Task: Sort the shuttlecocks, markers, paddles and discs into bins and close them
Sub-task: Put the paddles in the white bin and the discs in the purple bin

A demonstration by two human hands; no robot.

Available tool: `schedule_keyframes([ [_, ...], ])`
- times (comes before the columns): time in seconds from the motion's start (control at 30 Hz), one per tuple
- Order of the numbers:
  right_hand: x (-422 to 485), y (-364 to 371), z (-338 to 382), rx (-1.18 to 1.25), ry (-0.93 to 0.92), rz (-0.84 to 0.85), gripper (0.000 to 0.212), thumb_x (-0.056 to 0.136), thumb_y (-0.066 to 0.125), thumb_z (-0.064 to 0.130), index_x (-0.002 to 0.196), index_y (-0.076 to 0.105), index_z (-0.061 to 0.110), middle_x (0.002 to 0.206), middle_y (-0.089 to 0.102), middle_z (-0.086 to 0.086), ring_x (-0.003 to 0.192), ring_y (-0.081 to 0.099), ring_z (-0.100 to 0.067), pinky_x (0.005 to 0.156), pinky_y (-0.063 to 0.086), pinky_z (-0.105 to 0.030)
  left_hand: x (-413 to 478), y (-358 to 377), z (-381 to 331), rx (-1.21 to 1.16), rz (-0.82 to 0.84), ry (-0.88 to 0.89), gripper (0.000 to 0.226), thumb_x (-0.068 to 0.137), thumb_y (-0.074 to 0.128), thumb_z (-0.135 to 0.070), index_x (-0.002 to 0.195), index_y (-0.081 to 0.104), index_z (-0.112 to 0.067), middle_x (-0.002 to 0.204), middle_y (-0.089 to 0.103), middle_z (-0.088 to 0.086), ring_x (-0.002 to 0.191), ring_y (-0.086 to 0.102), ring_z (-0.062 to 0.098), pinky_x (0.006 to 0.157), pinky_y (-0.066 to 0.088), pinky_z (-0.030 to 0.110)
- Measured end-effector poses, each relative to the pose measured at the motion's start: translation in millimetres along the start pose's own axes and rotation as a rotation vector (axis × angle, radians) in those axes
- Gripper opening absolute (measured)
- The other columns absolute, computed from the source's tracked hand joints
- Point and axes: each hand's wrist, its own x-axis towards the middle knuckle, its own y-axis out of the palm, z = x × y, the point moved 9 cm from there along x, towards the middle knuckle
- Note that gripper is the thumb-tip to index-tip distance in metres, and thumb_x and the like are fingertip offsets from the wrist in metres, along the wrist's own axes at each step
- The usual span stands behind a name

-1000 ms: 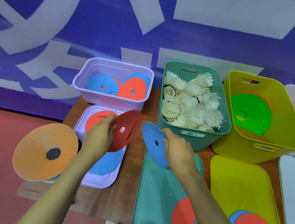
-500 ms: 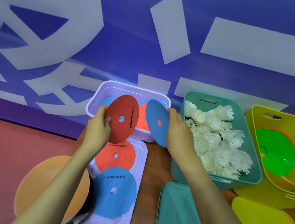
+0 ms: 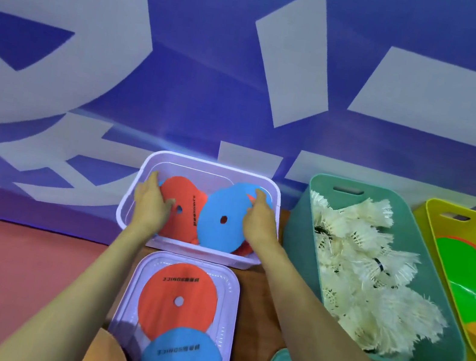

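Lilac bin (image 3: 214,165): both hands inside. Left hand (image 3: 150,203) grips red disc (image 3: 187,200), right hand (image 3: 257,225) pinches blue disc (image 3: 211,233) rim, both discs tilted. Spare discs (image 3: 164,304) on lid (image 3: 232,306) just this side of bin, nearer left hand.

A sports hall or training venue is suggested. A large blue banner (image 3: 190,44) with big white lettering is hung behind a wooden tabletop (image 3: 251,303), a red floor (image 3: 9,261) is seen below, and a teal bin (image 3: 296,229) of shuttlecocks (image 3: 374,268) is set beside a purple bin (image 3: 211,164) of flat discs (image 3: 190,315).
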Motion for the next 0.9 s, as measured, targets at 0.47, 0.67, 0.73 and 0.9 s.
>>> schedule_keyframes([
  [0.47, -76.3, -38.2, 0.5, -0.142, -0.360, -0.053, 0.051, 0.090, 0.056, 0.014, 0.138, 0.040, 0.010, 0.140, 0.039, -0.009, 0.130, 0.036, -0.027, 0.108, 0.028, -0.031, -123.7, 46.0, -76.6, 0.142, -0.021, 0.474, 0.037, 0.071, 0.068, 0.001, 0.107, 0.064, -0.007, 0.114, 0.058, 0.013, 0.111, 0.052, 0.035, 0.098, 0.038, 0.041],
  [0.67, -167.3, -110.0, -47.0, -0.027, -0.515, -0.211, 0.041, 0.086, 0.058, 0.008, 0.126, 0.053, 0.009, 0.129, 0.050, -0.006, 0.121, 0.045, -0.021, 0.102, 0.025, -0.016, -238.7, 48.7, -131.6, 0.114, -0.113, 0.604, 0.030, 0.077, 0.051, -0.010, 0.104, 0.064, -0.009, 0.110, 0.061, 0.009, 0.104, 0.055, 0.030, 0.093, 0.036, 0.030],
  [0.73, -198.2, -134.0, -76.0, -0.004, -0.533, -0.231, 0.038, 0.085, 0.055, 0.014, 0.123, 0.055, 0.010, 0.127, 0.052, -0.006, 0.119, 0.048, -0.020, 0.102, 0.029, -0.020, -283.6, 57.6, -148.5, 0.080, -0.081, 0.637, 0.035, 0.080, 0.041, -0.019, 0.107, 0.062, -0.011, 0.110, 0.060, 0.007, 0.103, 0.053, 0.024, 0.092, 0.036, 0.027],
  [0.9, -257.5, -187.2, -173.0, 0.037, -0.514, -0.289, 0.034, 0.086, 0.056, 0.014, 0.119, 0.058, 0.009, 0.120, 0.056, -0.004, 0.114, 0.049, -0.014, 0.101, 0.034, -0.020, -377.3, 115.0, -166.0, 0.042, 0.066, 0.685, 0.032, 0.084, 0.046, -0.020, 0.114, 0.057, -0.017, 0.117, 0.055, -0.001, 0.110, 0.049, 0.014, 0.097, 0.036, 0.024],
])
